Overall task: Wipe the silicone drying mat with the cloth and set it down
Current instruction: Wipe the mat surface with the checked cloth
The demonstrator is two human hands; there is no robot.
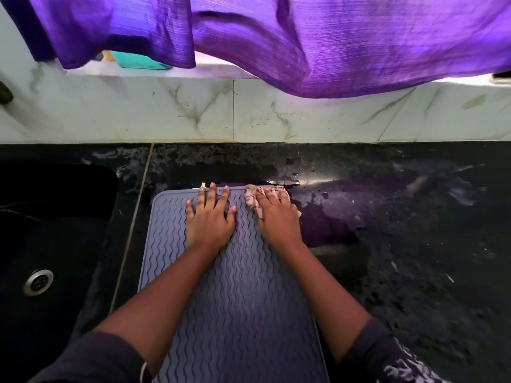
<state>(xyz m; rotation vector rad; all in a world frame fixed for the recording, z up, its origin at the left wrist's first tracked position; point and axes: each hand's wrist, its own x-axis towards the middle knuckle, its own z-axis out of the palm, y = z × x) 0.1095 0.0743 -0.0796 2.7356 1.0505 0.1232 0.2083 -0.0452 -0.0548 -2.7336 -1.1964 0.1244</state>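
A grey-lilac silicone drying mat [243,286] with wavy ridges lies flat on the black counter, running from the near edge to the middle. My left hand [210,217] rests palm down on the mat's far part, fingers spread and holding nothing. My right hand [278,217] presses a crumpled pale patterned cloth [253,199] onto the mat's far right corner. The cloth shows mostly left of and beyond my fingers. Both forearms cross the mat.
A black sink [52,244] with a metal drain [38,281] lies left of the mat. The wet black counter [414,244] stretches right. A white marble-tiled wall [249,111] rises behind, with a purple curtain [345,42] hanging over the sill and a teal container [138,62] on it.
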